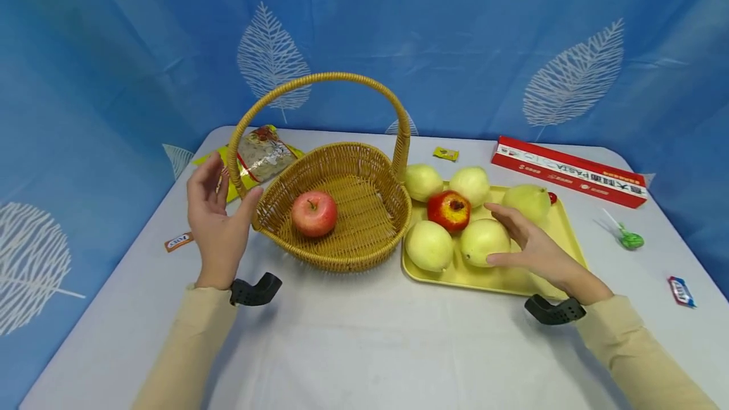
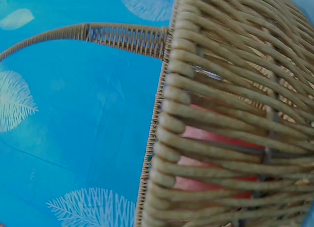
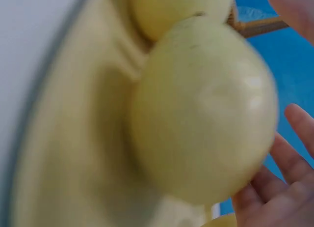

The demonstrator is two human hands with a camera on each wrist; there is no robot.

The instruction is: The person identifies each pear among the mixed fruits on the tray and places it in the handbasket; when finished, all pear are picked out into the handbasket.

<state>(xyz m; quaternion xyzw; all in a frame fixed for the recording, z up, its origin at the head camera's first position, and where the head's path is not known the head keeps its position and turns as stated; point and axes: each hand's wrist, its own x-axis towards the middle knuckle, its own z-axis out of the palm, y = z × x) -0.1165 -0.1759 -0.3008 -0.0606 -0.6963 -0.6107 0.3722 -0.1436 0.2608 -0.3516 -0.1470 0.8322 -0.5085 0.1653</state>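
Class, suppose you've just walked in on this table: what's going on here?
A person is working with both bare hands among fruit. The right hand is spread around a pale green fruit at the front of a yellow tray, not closed on it. The left hand is beside the wicker basket, near the handle's base; whether it touches is unclear. One red apple lies in the basket, while other pale fruits and a red-and-yellow fruit are on the tray.

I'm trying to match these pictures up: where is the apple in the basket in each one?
Head: the apple sits left of centre, inside the basket.
Left wrist: lower right, showing as red patches through the basket's weave.
Right wrist: not in it.
Shared landmark: the basket's handle, upper left in left wrist, upper right in right wrist.
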